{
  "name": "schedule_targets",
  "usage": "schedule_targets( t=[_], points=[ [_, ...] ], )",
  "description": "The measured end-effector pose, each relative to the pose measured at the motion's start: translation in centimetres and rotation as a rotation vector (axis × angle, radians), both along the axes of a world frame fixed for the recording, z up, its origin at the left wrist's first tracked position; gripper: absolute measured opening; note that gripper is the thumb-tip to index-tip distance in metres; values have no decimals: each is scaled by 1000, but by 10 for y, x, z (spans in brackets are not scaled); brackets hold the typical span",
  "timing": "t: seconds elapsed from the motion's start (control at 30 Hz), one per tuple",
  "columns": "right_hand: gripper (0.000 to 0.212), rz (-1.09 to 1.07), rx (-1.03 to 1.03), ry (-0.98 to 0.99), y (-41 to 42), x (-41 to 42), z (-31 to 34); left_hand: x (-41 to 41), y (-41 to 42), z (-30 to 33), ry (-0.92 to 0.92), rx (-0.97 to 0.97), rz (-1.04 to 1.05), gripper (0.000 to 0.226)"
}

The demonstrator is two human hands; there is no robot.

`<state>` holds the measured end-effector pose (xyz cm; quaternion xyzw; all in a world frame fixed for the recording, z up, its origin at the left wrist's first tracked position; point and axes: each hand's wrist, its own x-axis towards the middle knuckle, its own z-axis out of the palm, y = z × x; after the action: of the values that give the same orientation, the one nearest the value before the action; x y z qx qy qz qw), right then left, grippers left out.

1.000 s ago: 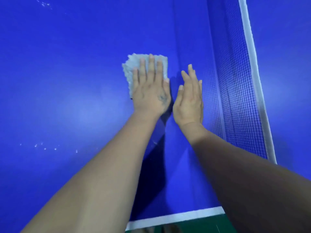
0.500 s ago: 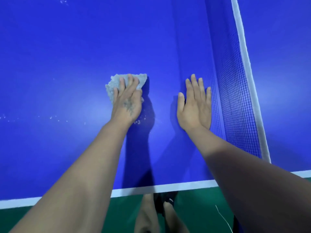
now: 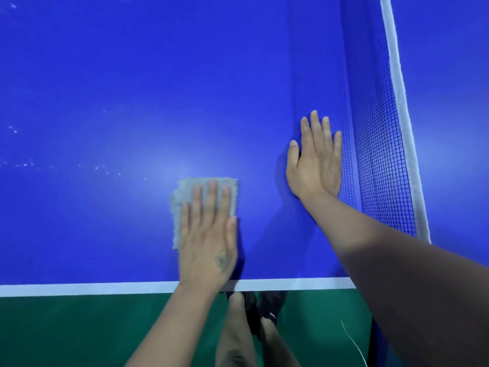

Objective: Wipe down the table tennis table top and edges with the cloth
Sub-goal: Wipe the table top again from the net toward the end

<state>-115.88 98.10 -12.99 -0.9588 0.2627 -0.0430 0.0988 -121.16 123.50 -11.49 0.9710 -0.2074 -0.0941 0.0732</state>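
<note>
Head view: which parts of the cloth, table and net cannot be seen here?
- Cloth: near part hidden under the left hand.
- Table: far and left sides cut off by the frame.
- Net: near end hidden behind the right arm; far end cut off.

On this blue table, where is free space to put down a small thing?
Free: the wide blue surface beyond and left of the cloth, and the strip between left hand and right hand. Crowded: beside the net, where the right hand lies flat.
</note>
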Motion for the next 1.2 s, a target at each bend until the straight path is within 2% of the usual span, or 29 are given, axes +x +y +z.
schedule_targets(
  t=[0.13, 0.27, 0.4, 0.53, 0.63, 0.77, 0.87, 0.97, 1.1, 1.2],
  points=[
    [71, 35, -72, 63, 0, 1, -1, 53, 21, -5, 6, 5, 275, 64],
    [74, 38, -88, 89, -2, 2, -4, 120, -32, -11, 21, -50, 415, 62],
    [75, 32, -83, 87, -1, 5, -4, 128, -92, -19, -80, -79, 251, 64],
    [73, 36, -66, 86, 0, 5, -3, 61, -123, -20, -137, -182, 23, 58],
    [69, 37, -74, 75, 0, 4, -3, 2, -104, -15, -84, -177, 75, 58],
    [68, 46, -72, 66, 2, 5, -1, -47, -32, -9, -52, -69, 156, 60],
    [69, 43, -63, 66, 2, 3, 1, -22, 30, -9, -49, -3, 316, 61],
    [69, 38, -65, 67, 5, 3, 2, 37, 70, -11, -47, 7, 456, 63],
    [69, 32, -103, 91, 9, 4, 1, 112, 47, -13, -26, -84, 497, 67],
    [66, 52, -154, 103, 16, 8, 3, 123, 7, -16, -79, -135, 344, 66]
  ],
)
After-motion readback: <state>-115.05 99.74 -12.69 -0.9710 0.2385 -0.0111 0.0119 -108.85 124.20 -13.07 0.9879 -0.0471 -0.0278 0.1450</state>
